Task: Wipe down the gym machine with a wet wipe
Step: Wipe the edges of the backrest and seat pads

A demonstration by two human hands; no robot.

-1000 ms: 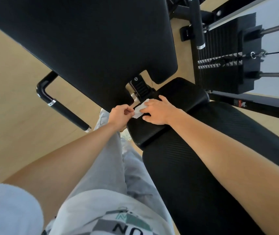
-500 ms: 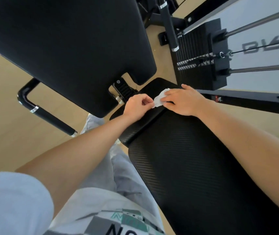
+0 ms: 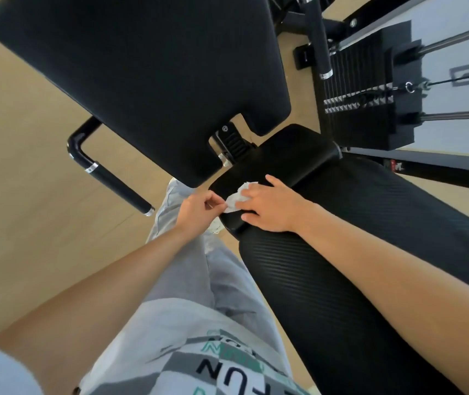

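Our left hand (image 3: 196, 208) pinches the crumpled wet wipe (image 3: 234, 199) at its near-left corner. Our right hand (image 3: 271, 208) presses it flat-fingered onto the black padded bench (image 3: 281, 155). Tan floor (image 3: 28, 195) lies left and a weight stack (image 3: 370, 89) stands right. The wipe's long axis runs from near-left to far-right.

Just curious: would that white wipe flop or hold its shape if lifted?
Probably floppy: the wet wipe is crumpled into folds between the left hand and right hand. Likely very light, since a fingertip pinch seems to hold its edge. Damp, it may cling to the seat pad.
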